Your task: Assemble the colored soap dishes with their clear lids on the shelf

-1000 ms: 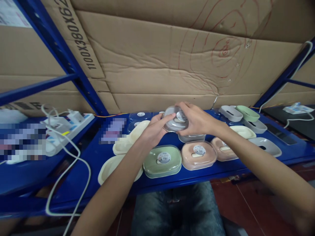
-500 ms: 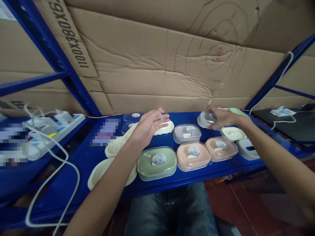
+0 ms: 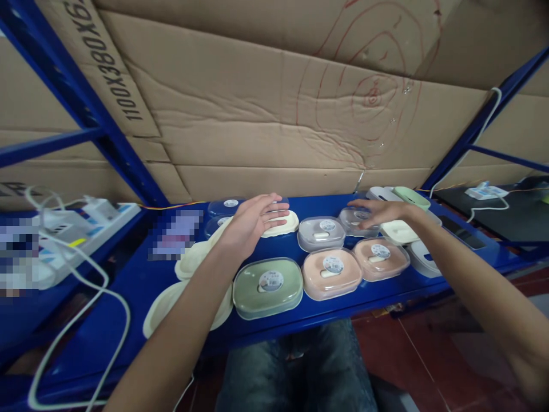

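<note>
My left hand [image 3: 251, 224] hovers with its fingers stretched out and holds nothing. Behind its fingertips is a cream oval piece [image 3: 281, 224]. My right hand [image 3: 381, 212] is spread above a clear oval lid [image 3: 357, 223] with a round label, which lies on the blue shelf; whether a fingertip touches it I cannot tell. Left of that lid sits a grey lidded box [image 3: 321, 236]. Along the front stand a green lidded box [image 3: 268, 293] and two pink lidded boxes [image 3: 332, 283]. A cream lid [image 3: 398, 232] lies under my right wrist.
Cream trays [image 3: 160, 312] lie at the left, partly behind my left forearm. Dark blue lids [image 3: 221, 207], a power strip [image 3: 124, 216] with looping white cables and a blurred phone-like object [image 3: 176, 234] are farther left. A green lid [image 3: 412, 198] lies back right. Cardboard [image 3: 231, 126] walls the back.
The clear lid, earlier raised and tilted in my right hand, now lies flat, and the fingers have spread. My left hand keeps nearly the same place. The view has shifted slightly.
</note>
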The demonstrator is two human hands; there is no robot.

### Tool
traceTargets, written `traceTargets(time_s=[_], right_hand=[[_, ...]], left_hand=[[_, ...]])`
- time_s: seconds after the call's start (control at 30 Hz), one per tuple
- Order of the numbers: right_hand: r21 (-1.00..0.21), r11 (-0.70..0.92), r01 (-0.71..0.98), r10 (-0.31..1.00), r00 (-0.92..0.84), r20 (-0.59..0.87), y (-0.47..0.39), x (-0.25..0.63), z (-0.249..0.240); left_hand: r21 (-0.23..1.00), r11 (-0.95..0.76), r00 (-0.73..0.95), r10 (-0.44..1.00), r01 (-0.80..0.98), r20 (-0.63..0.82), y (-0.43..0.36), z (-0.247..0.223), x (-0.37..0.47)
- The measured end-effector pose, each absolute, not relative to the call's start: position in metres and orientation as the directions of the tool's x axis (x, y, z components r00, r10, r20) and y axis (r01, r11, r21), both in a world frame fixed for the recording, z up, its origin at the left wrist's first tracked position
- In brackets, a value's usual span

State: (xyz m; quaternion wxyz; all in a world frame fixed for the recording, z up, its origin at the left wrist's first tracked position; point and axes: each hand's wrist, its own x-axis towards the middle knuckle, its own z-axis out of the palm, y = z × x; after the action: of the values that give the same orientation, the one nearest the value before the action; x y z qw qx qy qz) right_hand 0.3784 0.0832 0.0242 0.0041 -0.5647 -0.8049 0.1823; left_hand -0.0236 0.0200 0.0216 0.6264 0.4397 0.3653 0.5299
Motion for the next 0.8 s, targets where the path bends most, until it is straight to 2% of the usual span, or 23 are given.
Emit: traceTargets(time_s=[0.33, 0.8], right_hand=[[-0.429, 0.295, 0.854, 0.881, -0.417, -0.223, 0.073, 0.375, 0.022], [-0.465, 0.362, 0.808, 0.834, -0.504, -0.225, 0.065, 0.369, 0.020]], left_hand=[[0.942, 0.036, 0.181, 0.983, -0.335, 0.027, 0.023, 0.018, -0.026], [0.954, 0.009, 0.206, 0.977, -0.300, 0.056, 0.022, 0.019, -0.026]])
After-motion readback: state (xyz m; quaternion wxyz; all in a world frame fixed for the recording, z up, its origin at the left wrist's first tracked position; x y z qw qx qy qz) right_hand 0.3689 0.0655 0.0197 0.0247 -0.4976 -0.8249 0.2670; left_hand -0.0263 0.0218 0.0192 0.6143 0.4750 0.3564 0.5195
